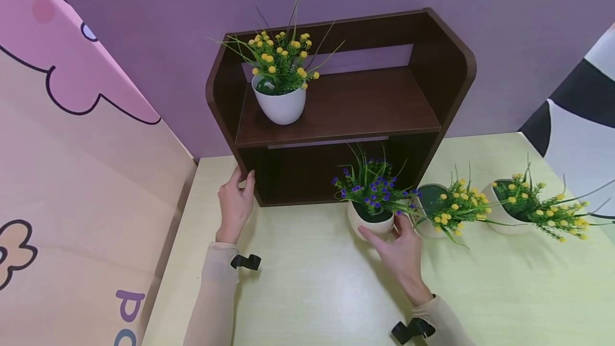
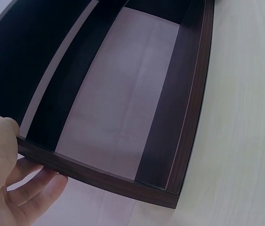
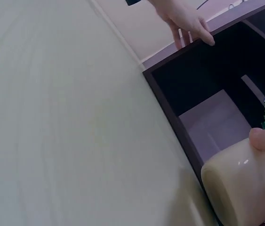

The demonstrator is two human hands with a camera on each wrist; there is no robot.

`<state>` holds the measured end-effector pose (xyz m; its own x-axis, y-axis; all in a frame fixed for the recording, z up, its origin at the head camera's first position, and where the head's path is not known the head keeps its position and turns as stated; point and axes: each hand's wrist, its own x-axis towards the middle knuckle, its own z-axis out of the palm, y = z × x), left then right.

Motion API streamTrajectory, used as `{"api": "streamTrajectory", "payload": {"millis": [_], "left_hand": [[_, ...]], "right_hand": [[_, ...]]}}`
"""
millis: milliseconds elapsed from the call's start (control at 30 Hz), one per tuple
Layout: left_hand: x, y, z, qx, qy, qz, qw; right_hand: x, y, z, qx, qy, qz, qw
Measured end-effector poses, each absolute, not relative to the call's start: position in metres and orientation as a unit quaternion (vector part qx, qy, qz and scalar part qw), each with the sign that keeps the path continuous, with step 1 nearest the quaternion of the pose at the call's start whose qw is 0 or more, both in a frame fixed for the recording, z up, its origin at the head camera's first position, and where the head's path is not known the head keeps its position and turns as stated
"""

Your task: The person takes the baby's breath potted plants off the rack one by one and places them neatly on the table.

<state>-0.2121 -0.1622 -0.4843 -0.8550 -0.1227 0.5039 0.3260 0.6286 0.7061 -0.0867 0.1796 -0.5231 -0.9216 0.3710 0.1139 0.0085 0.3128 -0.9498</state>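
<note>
A dark brown two-tier shelf stands against the purple backdrop. My left hand grips the front edge of its left side panel, thumb on the inner side and fingers outside. In my right hand is a white potted plant with purple flowers, held by the pot between thumb and fingers. The pot is at the front of the lower compartment, toward its right; whether it touches the table cannot be told. On the upper tier, at the left, sits a white pot with yellow flowers.
Two more yellow-flowered potted plants, a nearer one and a farther one, are on the pale table right of the shelf. A printed panel borders the left side. A black-and-white shape is at the right.
</note>
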Motion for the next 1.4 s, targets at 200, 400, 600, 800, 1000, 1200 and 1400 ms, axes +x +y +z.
{"api": "streamTrajectory", "payload": {"millis": [200,400,600,800,1000,1200,1400], "left_hand": [[-0.211,-0.162,-0.484,-0.064,-0.863,-0.425,0.264],[-0.210,-0.163,-0.484,-0.065,-0.865,-0.423,0.261],[-0.212,-0.163,-0.484,-0.063,-0.867,-0.420,0.262],[-0.212,-0.164,-0.483,-0.061,-0.868,-0.416,0.265],[-0.213,-0.164,-0.484,-0.059,-0.870,-0.416,0.259],[-0.213,-0.164,-0.484,-0.059,-0.868,-0.419,0.260],[-0.213,-0.164,-0.485,-0.060,-0.869,-0.418,0.258]], "right_hand": [[-0.089,0.181,-0.529,-0.123,-0.802,0.566,0.145],[-0.090,0.179,-0.533,-0.129,-0.804,0.565,0.134],[-0.088,0.178,-0.534,-0.138,-0.813,0.553,0.119],[-0.089,0.176,-0.535,-0.129,-0.858,0.476,0.145],[-0.088,0.176,-0.536,-0.119,-0.879,0.433,0.160],[-0.090,0.176,-0.536,-0.104,-0.883,0.430,0.156],[-0.088,0.177,-0.534,-0.105,-0.875,0.452,0.138]]}}
